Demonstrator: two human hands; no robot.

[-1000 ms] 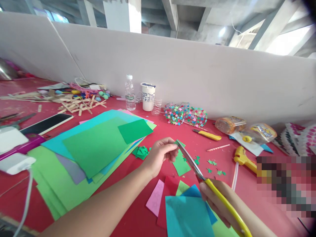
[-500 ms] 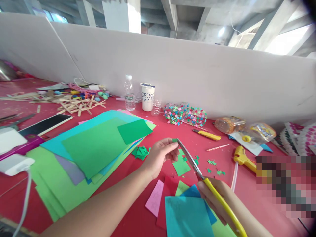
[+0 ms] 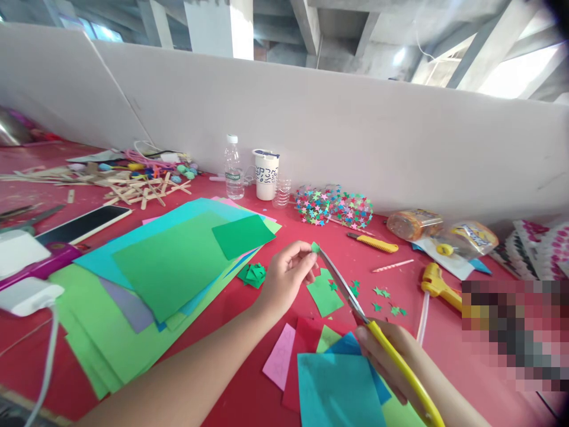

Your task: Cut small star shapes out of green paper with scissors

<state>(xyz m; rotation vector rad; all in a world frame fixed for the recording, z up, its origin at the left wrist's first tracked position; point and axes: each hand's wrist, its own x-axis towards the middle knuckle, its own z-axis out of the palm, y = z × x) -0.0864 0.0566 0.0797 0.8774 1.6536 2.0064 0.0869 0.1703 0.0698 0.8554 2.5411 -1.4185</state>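
Between thumb and fingers, my left hand (image 3: 287, 271) pinches a small piece of green paper (image 3: 315, 247). My right hand (image 3: 395, 350) grips a pair of scissors (image 3: 342, 284) with yellow handles. The blade tips lie right at the lower edge of the small piece; the blades look nearly closed. Below them on the table is a light green paper square (image 3: 326, 299). Several small green stars (image 3: 381, 292) are scattered to its right. A heap of green paper pieces (image 3: 252, 275) lies left of my left hand.
Large coloured sheets (image 3: 169, 261) cover the left of the red table (image 3: 249, 356). Nearer me lie smaller squares (image 3: 340, 388). A bottle (image 3: 233, 169), a cup (image 3: 266, 176) and star-filled containers (image 3: 333, 206) stand behind. Right are a yellow cutter (image 3: 377, 243) and a glue gun (image 3: 438, 284).
My left hand has turned and shifted slightly up, so the small green piece shows at a different angle by the blade tips. The right hand and scissors stay almost in place.
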